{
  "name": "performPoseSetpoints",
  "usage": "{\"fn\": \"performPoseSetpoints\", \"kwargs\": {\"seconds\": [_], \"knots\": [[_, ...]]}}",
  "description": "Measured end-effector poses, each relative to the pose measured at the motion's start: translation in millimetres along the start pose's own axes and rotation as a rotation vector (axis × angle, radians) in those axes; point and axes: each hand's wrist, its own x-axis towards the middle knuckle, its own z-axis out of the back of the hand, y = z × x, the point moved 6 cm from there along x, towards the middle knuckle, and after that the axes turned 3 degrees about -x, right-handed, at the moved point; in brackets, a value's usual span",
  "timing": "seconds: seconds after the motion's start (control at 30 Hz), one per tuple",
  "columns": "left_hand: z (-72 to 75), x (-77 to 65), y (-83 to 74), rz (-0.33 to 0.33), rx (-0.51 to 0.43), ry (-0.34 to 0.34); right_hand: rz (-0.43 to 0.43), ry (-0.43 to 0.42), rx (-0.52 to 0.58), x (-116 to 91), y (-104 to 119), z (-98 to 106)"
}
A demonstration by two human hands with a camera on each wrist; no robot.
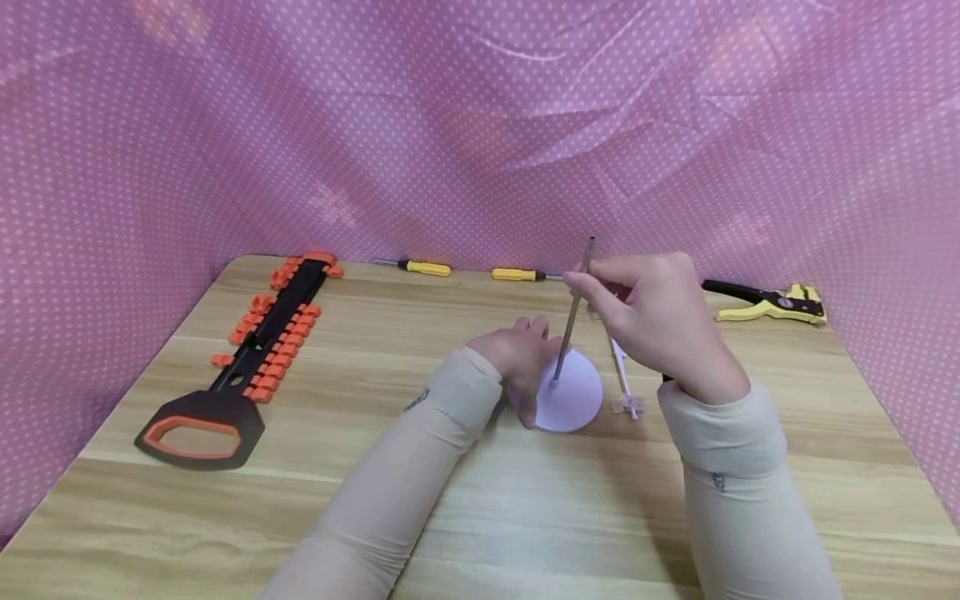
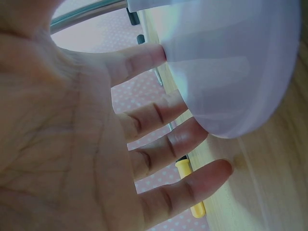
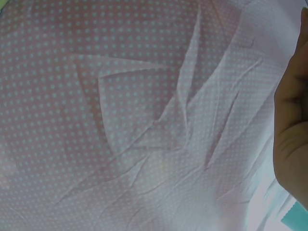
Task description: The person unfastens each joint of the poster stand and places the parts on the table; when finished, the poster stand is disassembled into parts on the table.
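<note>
A round, pale lilac plastic base (image 1: 573, 404) lies on the table in the head view. From the small hub near its middle rises a thin metal tube (image 1: 573, 325), slightly tilted. My right hand (image 1: 656, 321) pinches this tube near its upper end between thumb and fingers. On the base's left side is my left hand (image 1: 517, 354). In the left wrist view its fingers (image 2: 171, 144) are nearly straight and spread, some tips right at the rim of the base. The right wrist view catches just an edge of the right hand (image 3: 293, 130); the tube is hidden there.
A white plastic stick with clear end pieces (image 1: 622, 375) lies right of the base. Two yellow screwdrivers (image 1: 427, 267) lie along the back edge. Yellow-and-black wire strippers (image 1: 780, 304) lie far right. A black rack with orange clips (image 1: 251, 350) lies left. Pink dotted cloth (image 1: 480, 133) hangs behind.
</note>
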Motion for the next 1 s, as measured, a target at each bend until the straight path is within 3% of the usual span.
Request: {"fn": "performPoseSetpoints", "kwargs": {"seconds": [0.2, 0.37, 0.5, 0.7, 1.0], "knots": [[0.9, -0.4, -0.8, 0.005, 0.015, -0.003, 0.027, 0.025, -0.012, -1, -7, 10], [-0.2, 0.8, -2.4, -0.007, 0.010, -0.002, -0.035, 0.062, 0.007, -2, -22, 15], [-1.1, 2.0, -3.3, -0.002, 0.007, 0.001, -0.053, 0.024, 0.039, 0, -27, 8], [-0.6, -0.2, -2.4, 0.007, 0.025, 0.001, 0.015, -0.019, 0.061, 3, -14, -4], [1.3, 0.3, -1.8, 0.021, 0.031, 0.014, 0.036, -0.048, 0.066, 2, -14, 3]]}}
